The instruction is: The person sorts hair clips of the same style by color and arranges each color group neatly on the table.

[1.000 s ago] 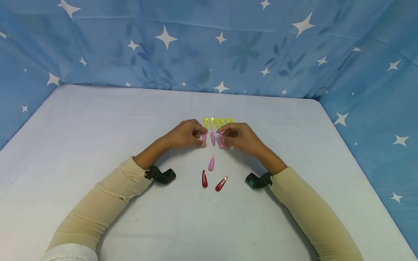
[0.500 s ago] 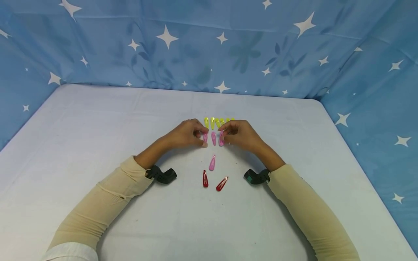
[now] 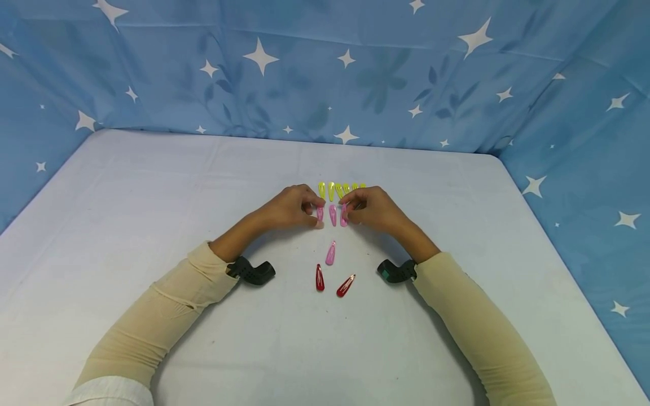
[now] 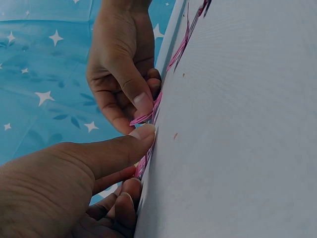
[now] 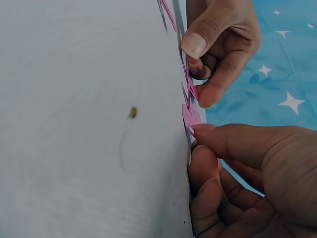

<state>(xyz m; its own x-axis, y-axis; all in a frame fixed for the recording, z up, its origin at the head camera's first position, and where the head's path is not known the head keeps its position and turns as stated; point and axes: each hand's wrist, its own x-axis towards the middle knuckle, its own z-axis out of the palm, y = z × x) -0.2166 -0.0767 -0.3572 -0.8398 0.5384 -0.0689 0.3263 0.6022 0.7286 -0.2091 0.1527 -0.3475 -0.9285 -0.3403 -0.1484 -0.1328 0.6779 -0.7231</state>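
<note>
My left hand (image 3: 290, 208) has thumb and forefinger at the two ends of a pink snap hair clip (image 3: 320, 214) lying on the table. To the right, my right hand (image 3: 374, 210) pinches another pink hair clip (image 3: 343, 216) between thumb and fingers; the right wrist view shows that clip (image 5: 190, 117) close to the tabletop. Between the hands lies a third pink clip (image 3: 333, 215), touched by neither. Just beyond them runs a row of several yellow hair clips (image 3: 332, 191), its right end partly covered by my right hand.
Nearer my body lie a loose pink clip (image 3: 330, 253) and two red clips, one nearly straight (image 3: 319, 278) and one slanted (image 3: 346, 286). A white cloth covers the table (image 3: 203, 338). Behind it hangs a blue curtain (image 3: 304, 84) with white stars.
My right hand has shifted slightly left and away from me, bringing its pink clip closer to the middle pink one. The left hand stays at its clip.
</note>
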